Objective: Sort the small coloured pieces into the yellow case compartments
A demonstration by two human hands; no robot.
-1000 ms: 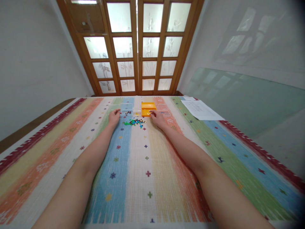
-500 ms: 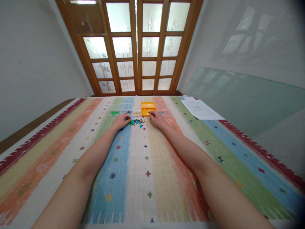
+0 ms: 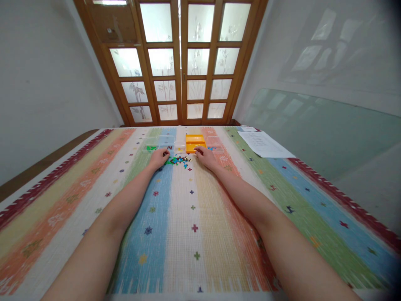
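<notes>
A heap of tiny coloured pieces (image 3: 179,160) lies far out on the striped cloth (image 3: 194,217). My left hand (image 3: 159,158) rests at the heap's left edge with its fingers curled in; what they pinch is too small to see. My right hand (image 3: 203,154) sits at the heap's right side, fingers bent, its fingertips at the front edge of an orange tray (image 3: 194,142). A row of clear small trays (image 3: 163,146) stands behind the heap, one holding green pieces (image 3: 151,148).
A printed sheet of paper (image 3: 263,144) lies at the far right of the cloth. Wooden doors with frosted panes (image 3: 180,62) stand behind the table. A glass pane (image 3: 313,129) leans along the right wall.
My left hand moved right from the clear trays to the heap's left edge, uncovering the green pieces. My right hand shifted slightly left along the orange tray's front.
</notes>
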